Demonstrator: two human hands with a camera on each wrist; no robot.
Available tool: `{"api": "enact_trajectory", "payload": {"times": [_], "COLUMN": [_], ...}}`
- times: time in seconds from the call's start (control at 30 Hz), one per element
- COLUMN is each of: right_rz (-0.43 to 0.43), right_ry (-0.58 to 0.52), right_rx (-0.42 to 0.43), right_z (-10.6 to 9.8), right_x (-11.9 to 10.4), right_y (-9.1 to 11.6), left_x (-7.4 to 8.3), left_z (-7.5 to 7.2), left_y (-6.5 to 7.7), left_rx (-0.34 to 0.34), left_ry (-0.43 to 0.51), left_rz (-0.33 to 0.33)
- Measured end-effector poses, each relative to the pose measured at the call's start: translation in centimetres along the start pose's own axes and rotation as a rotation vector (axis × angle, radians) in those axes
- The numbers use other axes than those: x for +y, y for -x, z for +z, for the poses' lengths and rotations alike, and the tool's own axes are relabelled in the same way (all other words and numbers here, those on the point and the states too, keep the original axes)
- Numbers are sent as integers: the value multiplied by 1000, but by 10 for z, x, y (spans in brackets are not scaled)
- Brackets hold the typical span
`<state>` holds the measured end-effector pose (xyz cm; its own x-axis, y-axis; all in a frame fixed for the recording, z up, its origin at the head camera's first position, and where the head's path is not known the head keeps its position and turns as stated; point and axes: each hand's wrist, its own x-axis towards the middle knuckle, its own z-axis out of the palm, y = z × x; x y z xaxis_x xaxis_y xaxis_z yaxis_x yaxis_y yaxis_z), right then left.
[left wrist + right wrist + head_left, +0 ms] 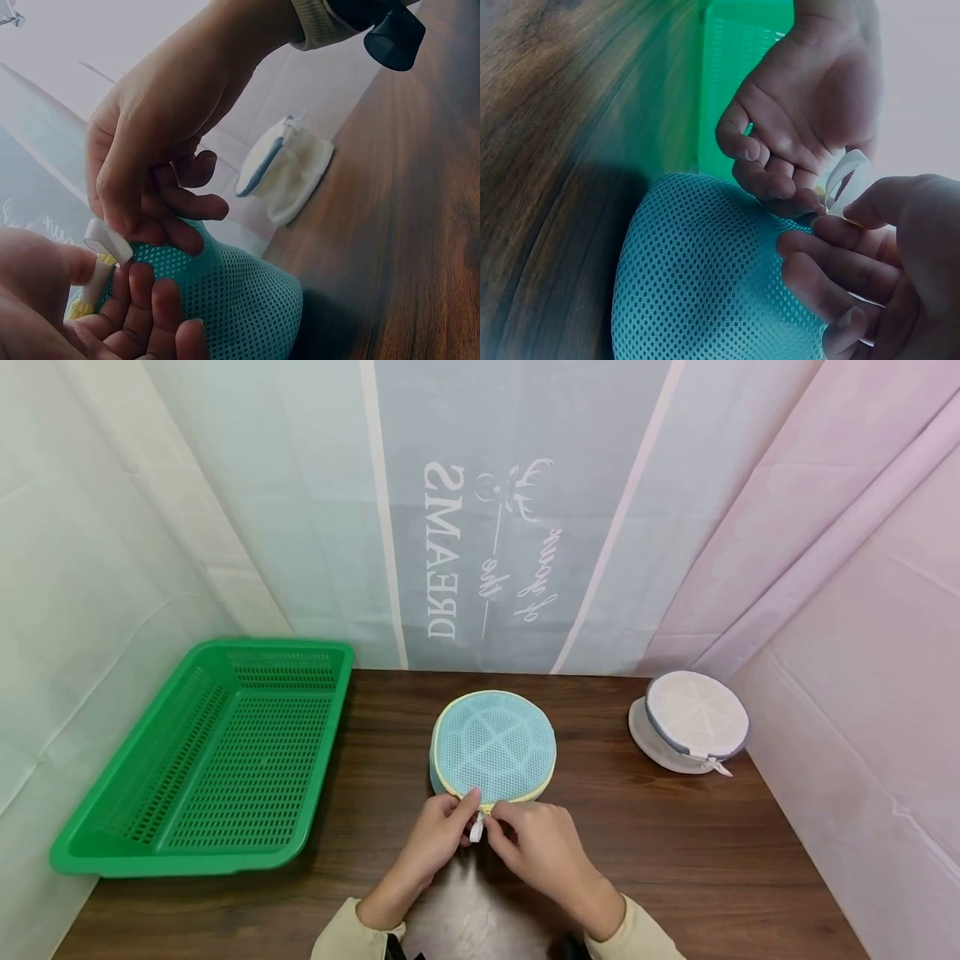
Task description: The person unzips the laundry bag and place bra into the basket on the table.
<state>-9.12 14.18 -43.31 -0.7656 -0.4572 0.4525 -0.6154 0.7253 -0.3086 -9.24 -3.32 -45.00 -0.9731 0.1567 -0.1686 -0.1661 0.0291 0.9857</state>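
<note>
A round light-blue mesh laundry bag (495,746) with yellow trim stands on the table in front of me. At its near edge my left hand (435,835) pinches the rim, thumb on top and fingers underneath. Close beside it, my right hand (542,847) pinches the same rim between thumb and index finger. A white fabric loop (477,828) hangs between the hands, and the right wrist view shows this loop (846,180) standing up by the fingertips. Fingers partly hide the zipper end. The bag's mesh side (240,300) bulges below the hands in the left wrist view.
To the left is a green plastic basket (321,777) with slotted walls. A white mesh laundry bag (697,714) with grey-blue trim stands at the back right. The brown wooden table (660,860) is bordered by hanging cloth (495,527) behind and at both sides.
</note>
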Motion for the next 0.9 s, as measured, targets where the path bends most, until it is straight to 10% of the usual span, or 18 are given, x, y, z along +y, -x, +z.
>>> {"api": "enact_trajectory", "payload": {"times": [0.9], "right_rz": [-19], "right_ry": [68], "right_rx": [14], "right_z": [-2], "right_x": [2], "right_y": [0], "left_x": [1], "left_z": [1], "left_y": [0], "left_rx": [8], "left_ry": [-6], "left_rz": [5]}}
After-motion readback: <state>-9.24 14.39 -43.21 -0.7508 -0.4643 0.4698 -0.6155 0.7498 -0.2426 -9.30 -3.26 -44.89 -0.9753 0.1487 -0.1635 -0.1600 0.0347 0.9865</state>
